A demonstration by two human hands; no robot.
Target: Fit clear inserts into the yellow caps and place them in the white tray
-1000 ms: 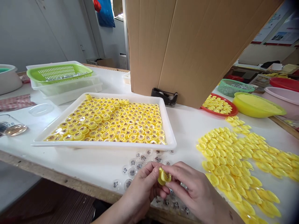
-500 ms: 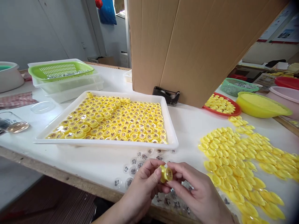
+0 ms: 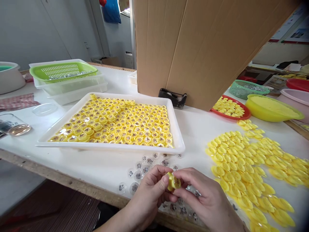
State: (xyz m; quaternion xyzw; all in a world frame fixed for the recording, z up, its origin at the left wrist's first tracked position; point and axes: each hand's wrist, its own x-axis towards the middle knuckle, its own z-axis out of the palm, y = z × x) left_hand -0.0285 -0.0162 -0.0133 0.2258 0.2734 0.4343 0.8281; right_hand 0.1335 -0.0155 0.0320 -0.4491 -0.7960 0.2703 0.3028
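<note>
Between my two hands, over the table's front edge, is a small yellow plastic spool-shaped piece (image 3: 171, 181) with a clear, printed face turned to the right. My left hand (image 3: 152, 187) pinches its yellow back between thumb and fingers. On the printed side, my right hand (image 3: 198, 190) closes thumb and fingertips on the rim. Clear round discs with small dark animal prints (image 3: 138, 175) lie on the table around and beneath my hands. To the right spread many loose yellow oval caps (image 3: 238, 176).
A white tray (image 3: 177, 135) full of yellow printed pieces stands beyond my hands. Behind it are a black tape dispenser (image 3: 172, 97) and a tall cardboard sheet (image 3: 193, 48). Green basket (image 3: 64, 71) and glass (image 3: 16, 125) stand left; red plate (image 3: 246, 113) and yellow bowl (image 3: 272, 109) right.
Both hands and the yellow piece have shifted very slightly to the right in view. The grip looks nearly the same, with the right fingers a little closer on the rim.
</note>
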